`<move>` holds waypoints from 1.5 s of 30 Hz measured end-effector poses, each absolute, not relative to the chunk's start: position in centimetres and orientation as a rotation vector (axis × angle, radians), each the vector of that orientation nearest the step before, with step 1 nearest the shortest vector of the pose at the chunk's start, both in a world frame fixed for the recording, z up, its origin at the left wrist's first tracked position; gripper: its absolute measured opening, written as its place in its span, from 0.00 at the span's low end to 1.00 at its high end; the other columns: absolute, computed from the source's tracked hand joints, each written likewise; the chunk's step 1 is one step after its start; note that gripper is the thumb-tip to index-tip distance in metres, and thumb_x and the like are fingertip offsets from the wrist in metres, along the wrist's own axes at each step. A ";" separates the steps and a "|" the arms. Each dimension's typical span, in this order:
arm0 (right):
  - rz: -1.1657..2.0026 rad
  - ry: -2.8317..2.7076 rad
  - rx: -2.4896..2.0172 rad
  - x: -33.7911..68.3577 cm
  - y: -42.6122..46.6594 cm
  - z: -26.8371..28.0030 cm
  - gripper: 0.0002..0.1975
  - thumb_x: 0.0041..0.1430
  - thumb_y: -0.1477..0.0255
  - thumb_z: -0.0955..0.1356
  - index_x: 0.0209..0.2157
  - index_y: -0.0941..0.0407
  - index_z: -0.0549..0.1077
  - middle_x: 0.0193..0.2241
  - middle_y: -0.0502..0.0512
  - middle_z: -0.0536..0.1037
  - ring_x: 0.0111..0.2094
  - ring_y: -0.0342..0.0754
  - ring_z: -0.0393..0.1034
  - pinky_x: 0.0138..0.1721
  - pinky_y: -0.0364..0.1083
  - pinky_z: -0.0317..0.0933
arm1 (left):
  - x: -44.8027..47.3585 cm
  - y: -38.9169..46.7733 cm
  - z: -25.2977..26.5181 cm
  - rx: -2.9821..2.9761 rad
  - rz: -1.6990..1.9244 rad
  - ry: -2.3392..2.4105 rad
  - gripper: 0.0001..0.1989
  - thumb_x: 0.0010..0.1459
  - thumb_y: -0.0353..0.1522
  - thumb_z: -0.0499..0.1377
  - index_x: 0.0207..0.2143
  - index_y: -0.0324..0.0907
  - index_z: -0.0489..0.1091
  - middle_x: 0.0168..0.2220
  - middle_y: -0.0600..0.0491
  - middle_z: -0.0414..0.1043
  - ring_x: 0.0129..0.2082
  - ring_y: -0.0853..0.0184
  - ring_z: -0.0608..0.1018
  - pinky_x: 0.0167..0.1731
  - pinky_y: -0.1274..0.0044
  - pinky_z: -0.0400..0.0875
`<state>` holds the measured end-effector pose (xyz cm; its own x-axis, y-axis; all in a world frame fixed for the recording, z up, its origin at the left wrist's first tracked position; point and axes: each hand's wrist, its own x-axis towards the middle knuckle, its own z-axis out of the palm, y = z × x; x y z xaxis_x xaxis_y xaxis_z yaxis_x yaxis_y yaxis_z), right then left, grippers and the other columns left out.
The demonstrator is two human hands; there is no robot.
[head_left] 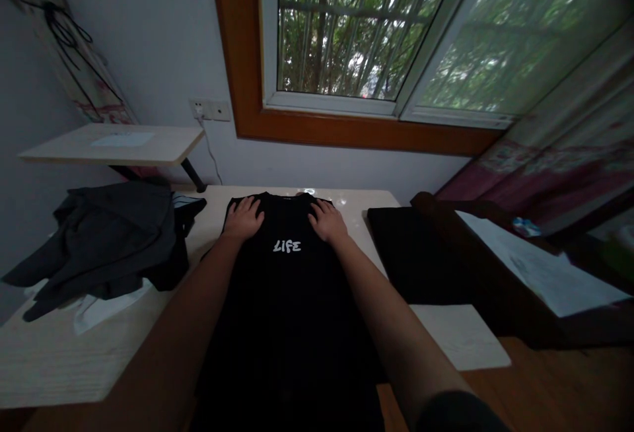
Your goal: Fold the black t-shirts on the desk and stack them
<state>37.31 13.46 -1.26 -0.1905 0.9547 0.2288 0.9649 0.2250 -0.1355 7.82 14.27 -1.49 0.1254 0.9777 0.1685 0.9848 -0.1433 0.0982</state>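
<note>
A black T-shirt [287, 287] with white lettering [287, 246] on its front lies spread over the table, its neckline toward the window. On the shirt's upper left part rests my left hand [244, 218], palm down with the fingers stretched out. My right hand [327, 221] lies flat in the same way on the upper right part. Neither hand grips the cloth. The shirt's near end runs down into dark shadow, so its lower edge cannot be made out.
Dark clothes [113, 234] are heaped on the left of the table [64, 366], by a raised shelf [113, 143]. A folded black cloth [416, 253] lies at the right. Papers [535, 263] rest on dark furniture. A window [366, 29] is ahead.
</note>
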 end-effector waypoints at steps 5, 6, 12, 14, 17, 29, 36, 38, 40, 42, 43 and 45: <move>-0.044 -2.213 -1.850 37.3 14.1 -1.2 0.28 0.72 0.57 0.57 0.67 0.54 0.62 0.69 0.59 0.58 0.69 0.55 0.49 0.68 0.57 0.44 | 7.8 15.0 -1.3 -2.369 -0.212 -2.079 0.34 0.68 0.50 0.38 0.71 0.46 0.53 0.73 0.49 0.45 0.73 0.55 0.49 0.68 0.52 0.41; -0.040 -2.209 -1.864 37.3 14.2 -1.2 0.28 0.72 0.57 0.56 0.67 0.54 0.61 0.70 0.58 0.58 0.70 0.55 0.48 0.68 0.58 0.43 | 7.7 15.2 -1.3 -2.378 -0.189 -2.093 0.35 0.68 0.51 0.38 0.71 0.47 0.52 0.74 0.49 0.44 0.73 0.55 0.47 0.68 0.51 0.39; -0.008 -2.226 -1.918 37.2 14.1 -1.3 0.30 0.73 0.56 0.53 0.69 0.54 0.58 0.71 0.57 0.53 0.71 0.55 0.44 0.69 0.61 0.38 | 7.5 15.6 -1.4 -2.397 -0.172 -2.110 0.37 0.67 0.53 0.36 0.72 0.49 0.49 0.74 0.51 0.40 0.74 0.52 0.43 0.68 0.48 0.36; 0.000 -2.223 -1.920 37.2 14.1 -1.3 0.30 0.73 0.55 0.52 0.69 0.54 0.57 0.72 0.57 0.52 0.71 0.54 0.43 0.69 0.61 0.38 | 7.5 15.7 -1.4 -2.399 -0.175 -2.125 0.37 0.67 0.54 0.35 0.72 0.50 0.49 0.75 0.52 0.39 0.74 0.51 0.43 0.68 0.48 0.36; 0.011 -2.209 -1.916 37.3 14.1 -1.3 0.30 0.73 0.56 0.53 0.68 0.55 0.58 0.71 0.57 0.54 0.71 0.54 0.44 0.69 0.61 0.38 | 7.5 15.7 -1.5 -2.401 -0.181 -2.134 0.37 0.67 0.54 0.35 0.72 0.51 0.49 0.75 0.52 0.39 0.74 0.51 0.42 0.68 0.48 0.35; -0.120 -2.211 -1.883 39.3 12.9 -1.0 0.26 0.72 0.62 0.56 0.66 0.54 0.63 0.70 0.57 0.58 0.70 0.57 0.47 0.68 0.62 0.41 | 7.5 15.3 -1.3 -2.383 -0.197 -2.123 0.35 0.68 0.52 0.36 0.72 0.52 0.49 0.75 0.53 0.38 0.74 0.53 0.43 0.68 0.50 0.37; 0.034 -2.220 -2.003 43.1 11.0 -1.6 0.32 0.72 0.56 0.54 0.71 0.56 0.53 0.72 0.59 0.50 0.72 0.54 0.43 0.70 0.59 0.40 | 7.8 14.3 -0.6 -2.318 -0.293 -2.072 0.32 0.69 0.48 0.38 0.71 0.48 0.53 0.74 0.50 0.41 0.73 0.52 0.45 0.68 0.50 0.40; 0.064 -2.232 -1.989 43.9 10.2 -1.8 0.33 0.72 0.56 0.54 0.71 0.59 0.51 0.72 0.60 0.51 0.72 0.52 0.43 0.70 0.57 0.40 | 7.9 13.6 -0.3 -2.248 -0.388 -2.024 0.30 0.70 0.44 0.38 0.69 0.45 0.56 0.74 0.48 0.43 0.73 0.54 0.46 0.69 0.51 0.41; 0.074 -2.221 -1.969 44.4 9.4 -1.9 0.34 0.72 0.56 0.55 0.71 0.60 0.51 0.71 0.61 0.52 0.72 0.52 0.44 0.70 0.56 0.40 | 8.0 12.8 0.0 -2.202 -0.462 -1.977 0.29 0.70 0.41 0.39 0.67 0.43 0.59 0.73 0.47 0.47 0.73 0.55 0.48 0.69 0.53 0.41; 0.079 -2.200 -1.943 44.7 8.6 -2.0 0.33 0.72 0.57 0.56 0.70 0.61 0.51 0.71 0.62 0.54 0.72 0.53 0.46 0.70 0.56 0.41 | 7.7 12.2 0.2 -2.178 -0.515 -1.966 0.27 0.70 0.39 0.40 0.66 0.41 0.61 0.72 0.46 0.50 0.72 0.55 0.51 0.69 0.54 0.42; 0.085 -2.188 -1.928 44.8 8.2 -2.0 0.33 0.71 0.57 0.57 0.70 0.61 0.52 0.70 0.63 0.56 0.71 0.53 0.47 0.70 0.56 0.42 | 7.3 11.9 0.2 -2.170 -0.541 -1.976 0.27 0.69 0.39 0.42 0.65 0.41 0.61 0.71 0.45 0.52 0.72 0.54 0.53 0.69 0.54 0.44; 0.095 -2.160 -1.895 44.8 7.1 -1.8 0.32 0.70 0.58 0.58 0.69 0.60 0.55 0.69 0.64 0.59 0.70 0.54 0.51 0.69 0.56 0.45 | 6.1 11.4 0.0 -2.164 -0.594 -2.014 0.27 0.68 0.38 0.45 0.66 0.40 0.60 0.70 0.43 0.56 0.70 0.54 0.58 0.68 0.57 0.49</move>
